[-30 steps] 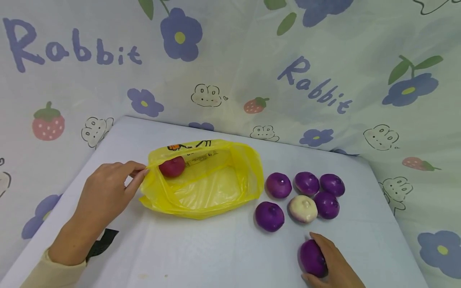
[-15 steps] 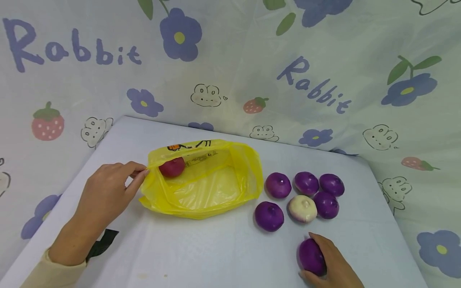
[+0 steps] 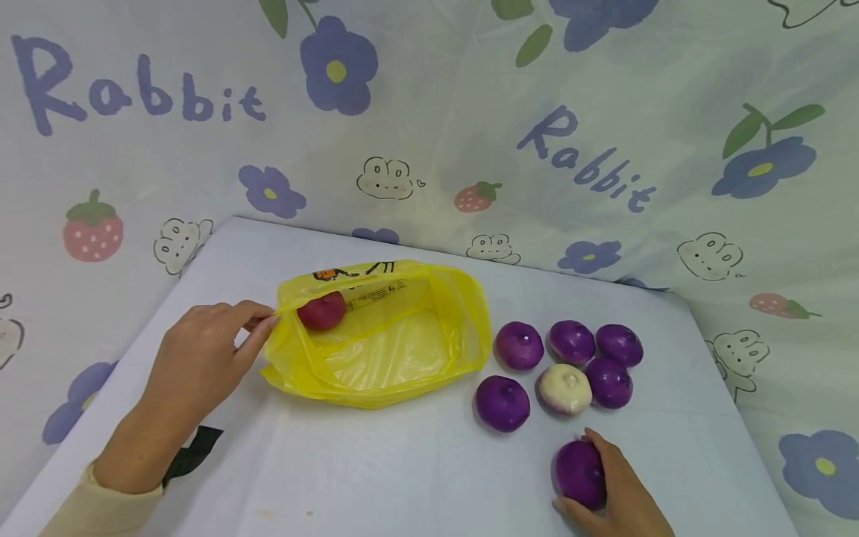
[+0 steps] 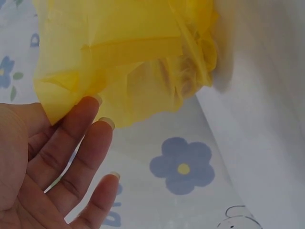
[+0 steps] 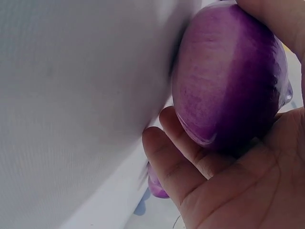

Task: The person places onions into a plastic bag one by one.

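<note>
A yellow plastic bag (image 3: 382, 395) lies on the table with its mouth spread wide. My left hand (image 3: 201, 350) pinches the left edge of its mouth between thumb and index finger; in the left wrist view the other fingers hang free below the yellow film. Inside the bag, at its left end, sits a reddish round thing (image 3: 323, 310), partly hidden by the rim. At the front right, my right hand (image 3: 624, 485) grips a purple onion (image 3: 579, 473) from its right side, thumb nearest me. In the right wrist view this onion (image 5: 228, 76) looks very close to the tabletop.
Several more purple onions (image 3: 502, 403) stand right of the bag, grouped around a pale white one (image 3: 564, 390). A black strap (image 3: 194, 451) lies beside the left wrist. Behind the white table (image 3: 403, 477) hangs a printed cloth (image 3: 429, 112).
My right hand and the purple onion in it have shifted very slightly away from me. The left hand and the bag keep their places.
</note>
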`<state>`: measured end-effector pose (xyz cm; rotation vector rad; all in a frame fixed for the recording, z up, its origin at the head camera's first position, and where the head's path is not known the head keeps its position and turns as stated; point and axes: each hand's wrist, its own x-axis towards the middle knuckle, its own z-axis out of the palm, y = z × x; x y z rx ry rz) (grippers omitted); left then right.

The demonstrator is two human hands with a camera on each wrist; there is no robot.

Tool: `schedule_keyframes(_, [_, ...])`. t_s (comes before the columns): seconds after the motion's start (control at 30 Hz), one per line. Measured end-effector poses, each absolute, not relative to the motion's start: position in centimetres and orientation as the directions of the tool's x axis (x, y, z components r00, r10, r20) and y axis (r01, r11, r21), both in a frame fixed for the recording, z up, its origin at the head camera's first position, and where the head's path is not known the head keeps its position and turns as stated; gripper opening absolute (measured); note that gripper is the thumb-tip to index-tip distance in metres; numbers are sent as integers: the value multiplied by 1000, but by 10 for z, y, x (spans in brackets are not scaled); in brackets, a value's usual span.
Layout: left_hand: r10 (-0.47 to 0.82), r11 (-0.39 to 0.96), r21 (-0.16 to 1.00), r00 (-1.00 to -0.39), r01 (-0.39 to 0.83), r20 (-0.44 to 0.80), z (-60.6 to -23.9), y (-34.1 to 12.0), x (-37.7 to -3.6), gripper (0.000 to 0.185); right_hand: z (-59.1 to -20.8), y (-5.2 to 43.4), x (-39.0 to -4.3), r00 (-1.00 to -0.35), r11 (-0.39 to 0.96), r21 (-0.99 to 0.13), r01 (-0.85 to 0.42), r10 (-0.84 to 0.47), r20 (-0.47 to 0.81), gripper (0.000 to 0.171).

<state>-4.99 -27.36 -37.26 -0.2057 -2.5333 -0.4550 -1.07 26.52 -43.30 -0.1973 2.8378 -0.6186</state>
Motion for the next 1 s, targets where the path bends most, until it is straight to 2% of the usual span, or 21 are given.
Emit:
schedule_keyframes(0.2, [62,930,267,-823,253,565,-372,-274,-50,22,-430,265,-12,-945,912,-409,18,-118,-306,116])
schedule_keyframes(1.0, [50,932,279,-843,232,536,-370,-274,-49,22,-420,259,-14,-974,892,-440,-101,-179,-140,106])
